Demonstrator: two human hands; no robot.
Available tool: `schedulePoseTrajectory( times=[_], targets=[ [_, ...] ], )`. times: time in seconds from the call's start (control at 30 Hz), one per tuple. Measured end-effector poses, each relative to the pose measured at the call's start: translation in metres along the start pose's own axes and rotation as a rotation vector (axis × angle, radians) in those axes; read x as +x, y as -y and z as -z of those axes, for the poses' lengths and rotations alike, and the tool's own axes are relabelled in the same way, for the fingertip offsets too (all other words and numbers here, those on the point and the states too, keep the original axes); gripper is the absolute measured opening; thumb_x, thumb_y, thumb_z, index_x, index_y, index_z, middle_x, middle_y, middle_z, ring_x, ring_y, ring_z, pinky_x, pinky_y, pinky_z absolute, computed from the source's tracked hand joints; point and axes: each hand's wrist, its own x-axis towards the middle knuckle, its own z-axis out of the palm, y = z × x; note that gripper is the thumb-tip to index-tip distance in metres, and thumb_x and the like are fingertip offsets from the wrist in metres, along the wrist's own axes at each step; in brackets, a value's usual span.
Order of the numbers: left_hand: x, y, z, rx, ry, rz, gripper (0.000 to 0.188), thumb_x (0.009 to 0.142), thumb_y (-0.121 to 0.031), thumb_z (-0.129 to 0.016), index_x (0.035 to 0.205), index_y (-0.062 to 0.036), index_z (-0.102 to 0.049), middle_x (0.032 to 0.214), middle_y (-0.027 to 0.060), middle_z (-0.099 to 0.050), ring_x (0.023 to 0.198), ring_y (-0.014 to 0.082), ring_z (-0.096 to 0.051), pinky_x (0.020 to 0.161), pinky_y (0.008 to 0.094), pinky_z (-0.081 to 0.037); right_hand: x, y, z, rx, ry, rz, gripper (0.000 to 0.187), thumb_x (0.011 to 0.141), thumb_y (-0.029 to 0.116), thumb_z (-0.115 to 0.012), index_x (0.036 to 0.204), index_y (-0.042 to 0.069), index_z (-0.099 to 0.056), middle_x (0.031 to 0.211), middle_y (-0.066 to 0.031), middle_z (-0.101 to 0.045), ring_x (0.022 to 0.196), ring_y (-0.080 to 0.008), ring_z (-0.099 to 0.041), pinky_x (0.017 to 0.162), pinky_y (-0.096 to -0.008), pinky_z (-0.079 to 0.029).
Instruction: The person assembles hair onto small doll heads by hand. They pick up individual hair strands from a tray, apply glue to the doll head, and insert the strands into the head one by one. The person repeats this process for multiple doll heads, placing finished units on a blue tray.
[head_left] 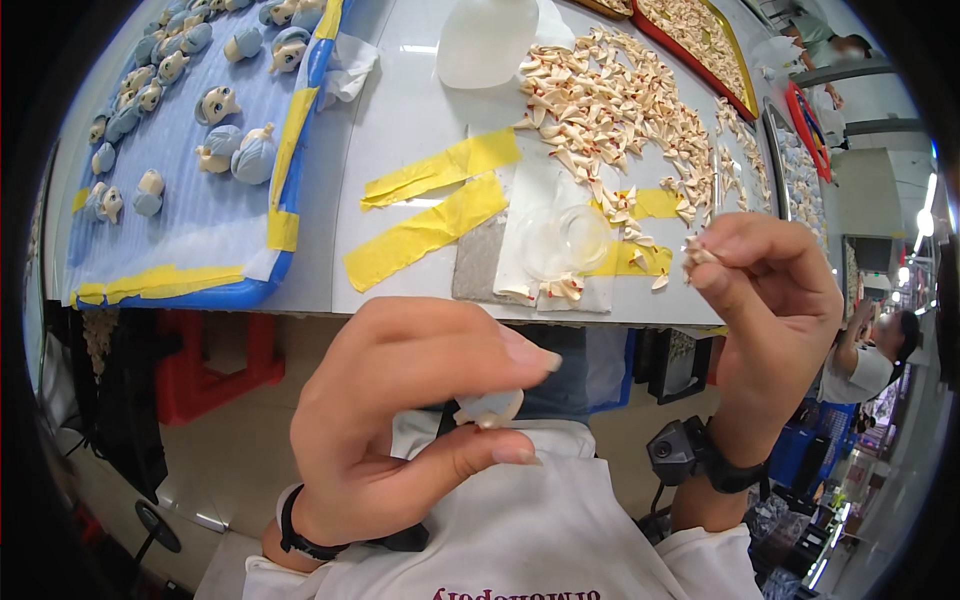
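Note:
My left hand (390, 400) is closed in front of my shirt, pinching a small doll head (490, 408) with pale blue and cream parts between thumb and fingers; much of it is hidden. Over the table's front edge, my right hand (775, 290) pinches a small cream piece (697, 256) between thumb and fingertips. It resembles the pointed cream pieces (620, 110) with red marks heaped on the table. Near that heap, a clear round dish (570, 243) sits on a pale sheet. Several blue-haired doll heads (217, 104) lie in the blue tray at the left.
The blue tray (235, 294) has yellow tape along its rim. More yellow tape strips (430, 230) cross the table. A translucent bottle (487, 42) stands at the back, beyond a crumpled tissue (350, 68). A red stool (215, 385) is under the table; people work at the far right.

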Motion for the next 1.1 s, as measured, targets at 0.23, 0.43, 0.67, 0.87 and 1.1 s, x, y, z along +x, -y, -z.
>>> schedulePoseTrajectory(
  times=[0.23, 0.43, 0.67, 0.87, 1.1],
  targets=[
    [-0.003, -0.018, -0.016, -0.455, -0.303, 0.424, 0.034, 0.064, -0.008, -0.075, 0.09, -0.0011, -0.054, 0.096, 0.0159, -0.049, 0.086, 0.0269, -0.057, 0.077, 0.0355, -0.047, 0.013, -0.003, -0.026, -0.307, 0.153, 0.34, 0.017, 0.068, -0.012, -0.061, 0.082, -0.003, -0.058, 0.082, -0.0109, -0.059, 0.08, -0.0184, -0.055, 0.073, -0.0281, -0.043],
    [-0.004, 0.007, 0.009, -0.084, 0.065, 0.024, 0.036, 0.068, -0.015, -0.074, 0.095, -0.0013, -0.053, 0.099, 0.0178, -0.049, 0.084, 0.0266, -0.058, 0.076, 0.0338, -0.048, 0.013, 0.006, -0.027, -0.686, 0.163, 0.446, 0.018, 0.059, -0.011, -0.063, 0.071, 0.001, -0.061, 0.074, -0.0068, -0.057, 0.073, -0.0196, -0.053, 0.065, -0.0271, -0.041],
    [0.002, -0.008, -0.018, -0.501, -0.202, 0.31, 0.042, 0.07, -0.015, -0.073, 0.099, 0.003, -0.049, 0.104, 0.02, -0.047, 0.084, 0.0287, -0.06, 0.067, 0.0289, -0.053, 0.015, -0.003, -0.032, -0.544, 0.143, 0.505, 0.018, 0.061, -0.01, -0.063, 0.075, 0.0, -0.059, 0.079, -0.0088, -0.055, 0.071, -0.0174, -0.051, 0.063, -0.0254, -0.039],
    [0.003, -0.007, -0.024, -0.481, -0.294, 0.308, 0.048, 0.069, -0.022, -0.074, 0.1, 0.0025, -0.047, 0.096, 0.0171, -0.053, 0.079, 0.0234, -0.06, 0.062, 0.0257, -0.052, -0.001, 0.004, -0.027, -0.144, 0.242, 0.396, 0.014, 0.071, 0.002, -0.064, 0.081, -0.001, -0.054, 0.082, -0.0116, -0.05, 0.07, -0.0134, -0.047, 0.062, -0.0212, -0.037],
    [0.004, -0.017, -0.028, -0.354, -0.296, 0.346, 0.046, 0.07, -0.026, -0.074, 0.099, 0.0016, -0.051, 0.093, 0.0154, -0.057, 0.083, 0.0192, -0.057, 0.074, 0.028, -0.046, -0.026, 0.005, -0.041, -0.008, 0.193, 0.296, 0.014, 0.071, 0.007, -0.069, 0.079, 0.004, -0.057, 0.077, -0.0102, -0.049, 0.065, -0.0127, -0.047, 0.056, -0.0202, -0.038]
  ],
)
